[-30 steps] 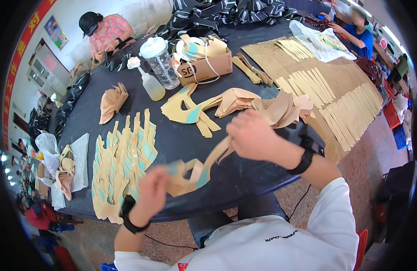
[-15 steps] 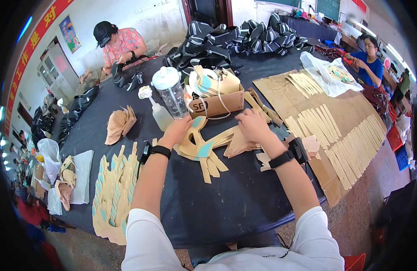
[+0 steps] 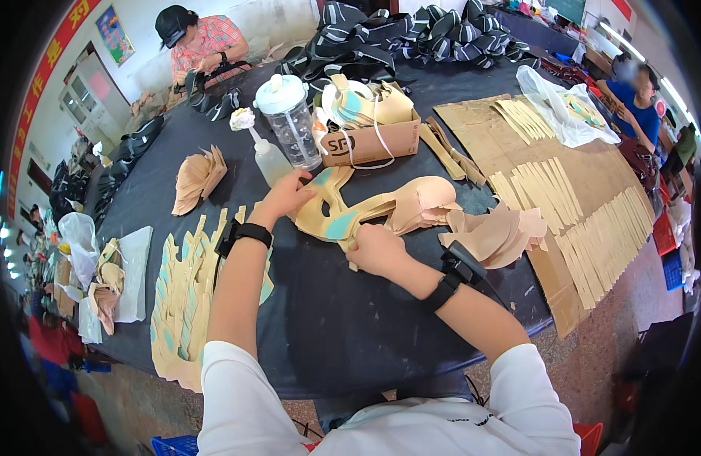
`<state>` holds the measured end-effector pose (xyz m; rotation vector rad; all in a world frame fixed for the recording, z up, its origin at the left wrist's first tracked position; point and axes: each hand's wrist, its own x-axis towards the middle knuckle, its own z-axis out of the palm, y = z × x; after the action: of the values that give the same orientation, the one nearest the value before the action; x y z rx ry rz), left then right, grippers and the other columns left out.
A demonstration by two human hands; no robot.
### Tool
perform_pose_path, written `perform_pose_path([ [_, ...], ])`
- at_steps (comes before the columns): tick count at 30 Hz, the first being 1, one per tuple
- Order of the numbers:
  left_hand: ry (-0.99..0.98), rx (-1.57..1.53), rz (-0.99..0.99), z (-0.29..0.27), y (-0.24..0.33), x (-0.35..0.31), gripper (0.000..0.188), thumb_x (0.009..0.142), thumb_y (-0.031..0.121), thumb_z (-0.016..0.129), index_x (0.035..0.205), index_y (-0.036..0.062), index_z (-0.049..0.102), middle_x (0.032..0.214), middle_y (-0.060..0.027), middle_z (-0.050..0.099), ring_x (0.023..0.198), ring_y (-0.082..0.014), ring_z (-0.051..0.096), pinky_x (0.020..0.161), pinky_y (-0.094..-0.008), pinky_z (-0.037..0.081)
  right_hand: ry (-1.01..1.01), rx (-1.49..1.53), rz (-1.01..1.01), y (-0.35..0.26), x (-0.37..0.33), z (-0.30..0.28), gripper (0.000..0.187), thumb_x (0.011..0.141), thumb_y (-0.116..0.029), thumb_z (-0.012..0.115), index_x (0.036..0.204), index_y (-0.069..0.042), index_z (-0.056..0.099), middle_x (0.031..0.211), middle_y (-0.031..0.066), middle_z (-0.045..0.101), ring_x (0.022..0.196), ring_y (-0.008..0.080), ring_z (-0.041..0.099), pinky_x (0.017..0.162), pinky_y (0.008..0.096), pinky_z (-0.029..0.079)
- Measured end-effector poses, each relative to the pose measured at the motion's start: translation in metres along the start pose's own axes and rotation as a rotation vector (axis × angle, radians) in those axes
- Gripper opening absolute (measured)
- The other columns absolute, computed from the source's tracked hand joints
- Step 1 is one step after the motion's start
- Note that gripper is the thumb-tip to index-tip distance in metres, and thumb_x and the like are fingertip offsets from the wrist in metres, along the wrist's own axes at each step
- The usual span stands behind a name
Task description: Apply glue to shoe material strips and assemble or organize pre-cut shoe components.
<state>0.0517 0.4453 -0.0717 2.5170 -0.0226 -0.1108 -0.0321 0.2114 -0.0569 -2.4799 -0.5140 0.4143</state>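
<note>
A stack of tan, sandal-upper-like cut pieces with teal patches lies in front of me on the dark table. My left hand grips its left edge, fingers curled over the upper side. My right hand is closed around the strap ends at the stack's lower side, hiding most of them. Touching the stack on the right is a fanned bundle of pinkish-beige pieces. Another pinkish-beige pile lies beyond my right wrist. More tan pieces with teal patches are spread beside my left forearm.
Behind the stack stand a squeeze bottle, a clear lidded jug and a cardboard box of pieces. Tan strips lie on a cardboard sheet at right. Black straps are heaped at the back. Two people sit across the table.
My right hand has moved down and left from the pinkish-beige bundle onto the tan stack's strap ends. My left hand has shifted slightly up and left. The bundle now lies fanned out.
</note>
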Motion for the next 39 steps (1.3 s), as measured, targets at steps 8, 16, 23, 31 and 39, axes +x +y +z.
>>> perform_pose_path([
  [8, 0.319, -0.139, 0.177, 0.027, 0.001, -0.011, 0.021, 0.084, 0.012, 0.062, 0.097, 0.003, 0.05, 0.081, -0.0109, 0.058, 0.075, -0.0225, 0.058, 0.069, -0.0329, 0.045, 0.051, 0.086, 0.011, 0.005, -0.004, 0.006, 0.025, 0.067, -0.023, 0.067, 0.08, -0.002, 0.063, 0.081, 0.0167, 0.065, 0.078, 0.0334, 0.064, 0.07, 0.0421, 0.051],
  [16, 0.363, -0.116, 0.243, 0.037, -0.004, -0.012, 0.015, 0.087, 0.01, 0.058, 0.096, 0.0014, 0.05, 0.093, -0.0182, 0.062, 0.096, -0.0339, 0.06, 0.081, -0.0369, 0.045, 0.215, 0.674, -0.107, 0.011, -0.019, -0.005, 0.015, 0.077, -0.012, 0.066, 0.083, 0.0, 0.061, 0.068, 0.0063, 0.062, 0.064, 0.0121, 0.059, 0.063, 0.0263, 0.047],
  [23, 0.465, 0.161, 0.273, 0.039, 0.007, -0.02, 0.02, 0.087, 0.016, 0.058, 0.1, 0.0028, 0.051, 0.096, -0.0156, 0.058, 0.092, -0.0343, 0.057, 0.077, -0.041, 0.045, 0.288, 0.124, -0.138, 0.021, -0.03, -0.003, 0.013, 0.077, -0.016, 0.064, 0.078, -0.003, 0.065, 0.084, 0.0123, 0.061, 0.082, 0.0242, 0.059, 0.072, 0.0345, 0.047],
  [31, 0.342, 0.102, -0.062, 0.028, -0.006, -0.037, 0.042, 0.072, 0.027, 0.072, 0.096, 0.0006, 0.049, 0.078, -0.018, 0.062, 0.074, -0.0306, 0.062, 0.067, -0.0385, 0.048, 0.675, -0.222, -0.557, 0.031, 0.027, 0.032, 0.022, 0.073, -0.011, 0.061, 0.094, -0.007, 0.065, 0.093, 0.0051, 0.057, 0.093, 0.0216, 0.053, 0.08, 0.0359, 0.042],
  [39, 0.624, 0.075, -0.114, 0.032, -0.014, -0.046, 0.024, 0.073, 0.014, 0.064, 0.088, 0.0003, 0.051, 0.075, -0.0191, 0.062, 0.072, -0.0376, 0.061, 0.065, -0.0425, 0.048, 0.595, -0.37, -0.511, 0.023, 0.032, 0.037, 0.02, 0.074, -0.014, 0.058, 0.092, -0.009, 0.066, 0.084, 0.0028, 0.057, 0.086, 0.0195, 0.054, 0.076, 0.0352, 0.039],
])
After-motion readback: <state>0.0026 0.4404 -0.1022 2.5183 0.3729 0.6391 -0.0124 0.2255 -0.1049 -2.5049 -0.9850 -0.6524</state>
